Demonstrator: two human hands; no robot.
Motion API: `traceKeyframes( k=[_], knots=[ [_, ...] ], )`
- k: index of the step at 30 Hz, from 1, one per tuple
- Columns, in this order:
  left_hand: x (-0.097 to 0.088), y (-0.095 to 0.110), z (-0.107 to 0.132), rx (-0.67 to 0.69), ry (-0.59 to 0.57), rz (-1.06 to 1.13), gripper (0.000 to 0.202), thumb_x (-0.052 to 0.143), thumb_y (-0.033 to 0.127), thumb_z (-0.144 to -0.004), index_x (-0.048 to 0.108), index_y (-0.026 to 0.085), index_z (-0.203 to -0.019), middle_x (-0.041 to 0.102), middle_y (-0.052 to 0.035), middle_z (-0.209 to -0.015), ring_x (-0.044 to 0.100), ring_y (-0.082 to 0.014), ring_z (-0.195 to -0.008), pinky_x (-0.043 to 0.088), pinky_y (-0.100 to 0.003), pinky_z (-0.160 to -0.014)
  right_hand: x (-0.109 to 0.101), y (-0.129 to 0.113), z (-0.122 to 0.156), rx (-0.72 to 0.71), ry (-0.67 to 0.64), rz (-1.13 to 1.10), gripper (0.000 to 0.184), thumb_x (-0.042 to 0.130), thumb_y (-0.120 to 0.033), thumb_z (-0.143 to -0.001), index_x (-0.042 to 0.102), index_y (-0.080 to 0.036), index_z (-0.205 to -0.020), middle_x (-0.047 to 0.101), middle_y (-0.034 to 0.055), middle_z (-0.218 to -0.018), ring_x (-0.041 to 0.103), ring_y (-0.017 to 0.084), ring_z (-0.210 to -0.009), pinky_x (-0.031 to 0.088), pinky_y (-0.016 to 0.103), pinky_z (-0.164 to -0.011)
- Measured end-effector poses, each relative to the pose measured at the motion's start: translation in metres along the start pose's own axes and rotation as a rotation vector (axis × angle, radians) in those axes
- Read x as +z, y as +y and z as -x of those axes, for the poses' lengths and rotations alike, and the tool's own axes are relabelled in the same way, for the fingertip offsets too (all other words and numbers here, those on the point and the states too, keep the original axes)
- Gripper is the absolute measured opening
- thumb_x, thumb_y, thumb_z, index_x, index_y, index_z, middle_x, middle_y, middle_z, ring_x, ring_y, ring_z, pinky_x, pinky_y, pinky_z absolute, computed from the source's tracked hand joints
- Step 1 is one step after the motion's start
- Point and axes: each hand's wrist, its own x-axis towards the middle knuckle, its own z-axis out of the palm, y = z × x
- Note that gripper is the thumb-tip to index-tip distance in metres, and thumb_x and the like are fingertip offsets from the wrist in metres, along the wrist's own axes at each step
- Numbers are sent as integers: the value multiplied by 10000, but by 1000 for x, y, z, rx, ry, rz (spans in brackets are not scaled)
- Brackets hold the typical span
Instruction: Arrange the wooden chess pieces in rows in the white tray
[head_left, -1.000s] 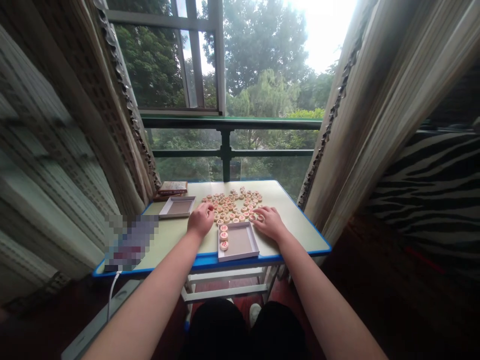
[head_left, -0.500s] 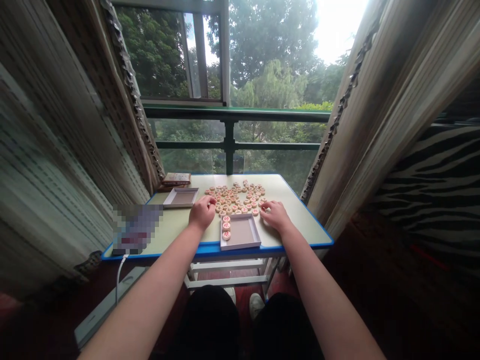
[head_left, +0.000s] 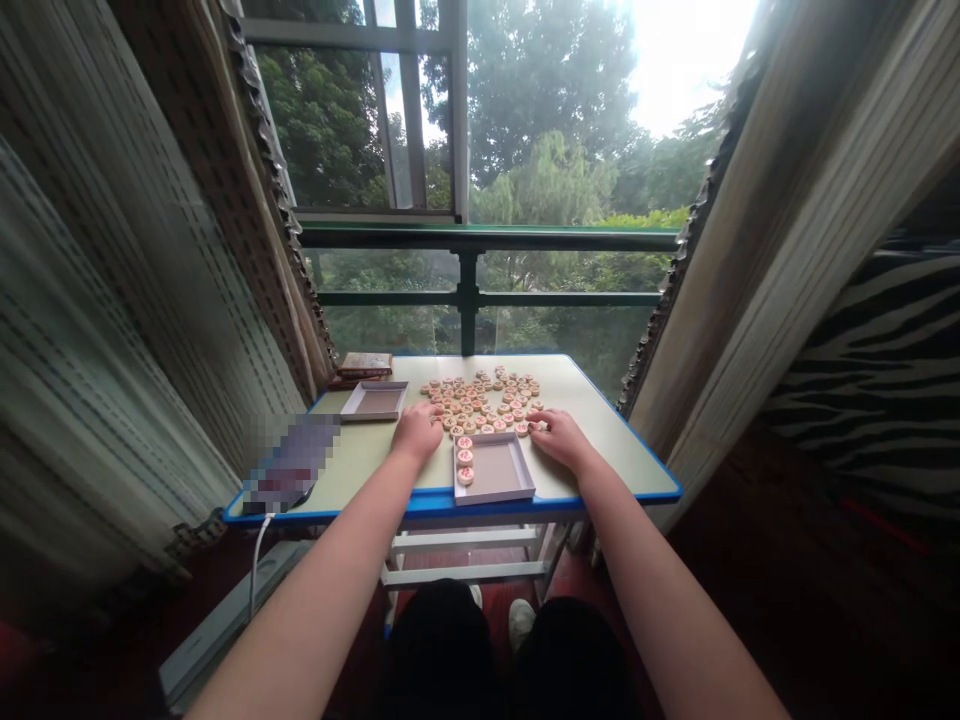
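Round wooden Chinese chess pieces (head_left: 466, 396) lie spread over the far middle of the table, many with red or dark characters. At the left edge of the pieces rests my left hand (head_left: 418, 432), its fingers loosely bent and nothing visible in them. My right hand (head_left: 562, 440) is low at the right edge, fingers apart and reaching toward the nearest pieces; whether they touch one I cannot tell. Between my hands stands a shallow open box (head_left: 529, 478). Along its left wall, three red-marked chess pieces (head_left: 465, 458) form a column.
A second shallow tray (head_left: 352, 416) lies at the table's left, before a stacked box (head_left: 366, 364). A blurred-out device (head_left: 292, 465) with a white cable (head_left: 257, 560) is at the left front edge. Curtains flank the table (head_left: 622, 470); a green railing (head_left: 570, 240) stands behind.
The view has shifted slightly, moving the scene right and down. My left hand's fingers have loosened from a closer curl. The three pieces in the box are unchanged.
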Motion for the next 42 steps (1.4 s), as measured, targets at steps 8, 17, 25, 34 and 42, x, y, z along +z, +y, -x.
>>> traceKeyframes(
  k=[8,17,25,34,42],
  knots=[
    [-1,-8,-3,-225,46,298,491,403,13,-652,633,137,-1068,669,-98,-1021,633,-203,-907,522,-321,-781,-1,-5,1,-104,-24,-58,244,583,-226,-746,723,-226,-945,664,65,-1024,577,207,-989,408,342,-928],
    [2,-8,-2,-88,-40,-1,323,524,149,-660,701,168,-930,689,-113,-968,603,-287,-963,462,-389,-881,-5,-1,2,73,18,-126,291,555,-202,-745,692,-175,-1000,591,83,-1015,597,148,-766,468,273,-772],
    [3,-5,-2,-51,-16,-83,334,482,182,-716,678,163,-985,666,-116,-1024,577,-280,-1007,444,-385,-917,-5,-3,3,51,7,-133,380,533,-98,-671,668,-185,-1014,586,61,-979,567,124,-723,460,239,-712],
    [13,0,-14,123,-224,-68,417,387,221,-826,607,188,-1179,540,-66,-1303,403,-259,-1257,286,-423,-1075,-6,-4,3,34,-19,-103,368,525,-88,-657,669,-182,-982,572,67,-984,573,162,-836,446,258,-788],
    [10,0,-12,145,-170,-106,426,341,294,-866,616,175,-1168,539,-85,-1289,384,-275,-1242,289,-436,-1061,-7,-6,3,41,-33,-80,323,523,-91,-666,686,-185,-929,586,71,-990,574,185,-881,431,262,-825]
  ],
)
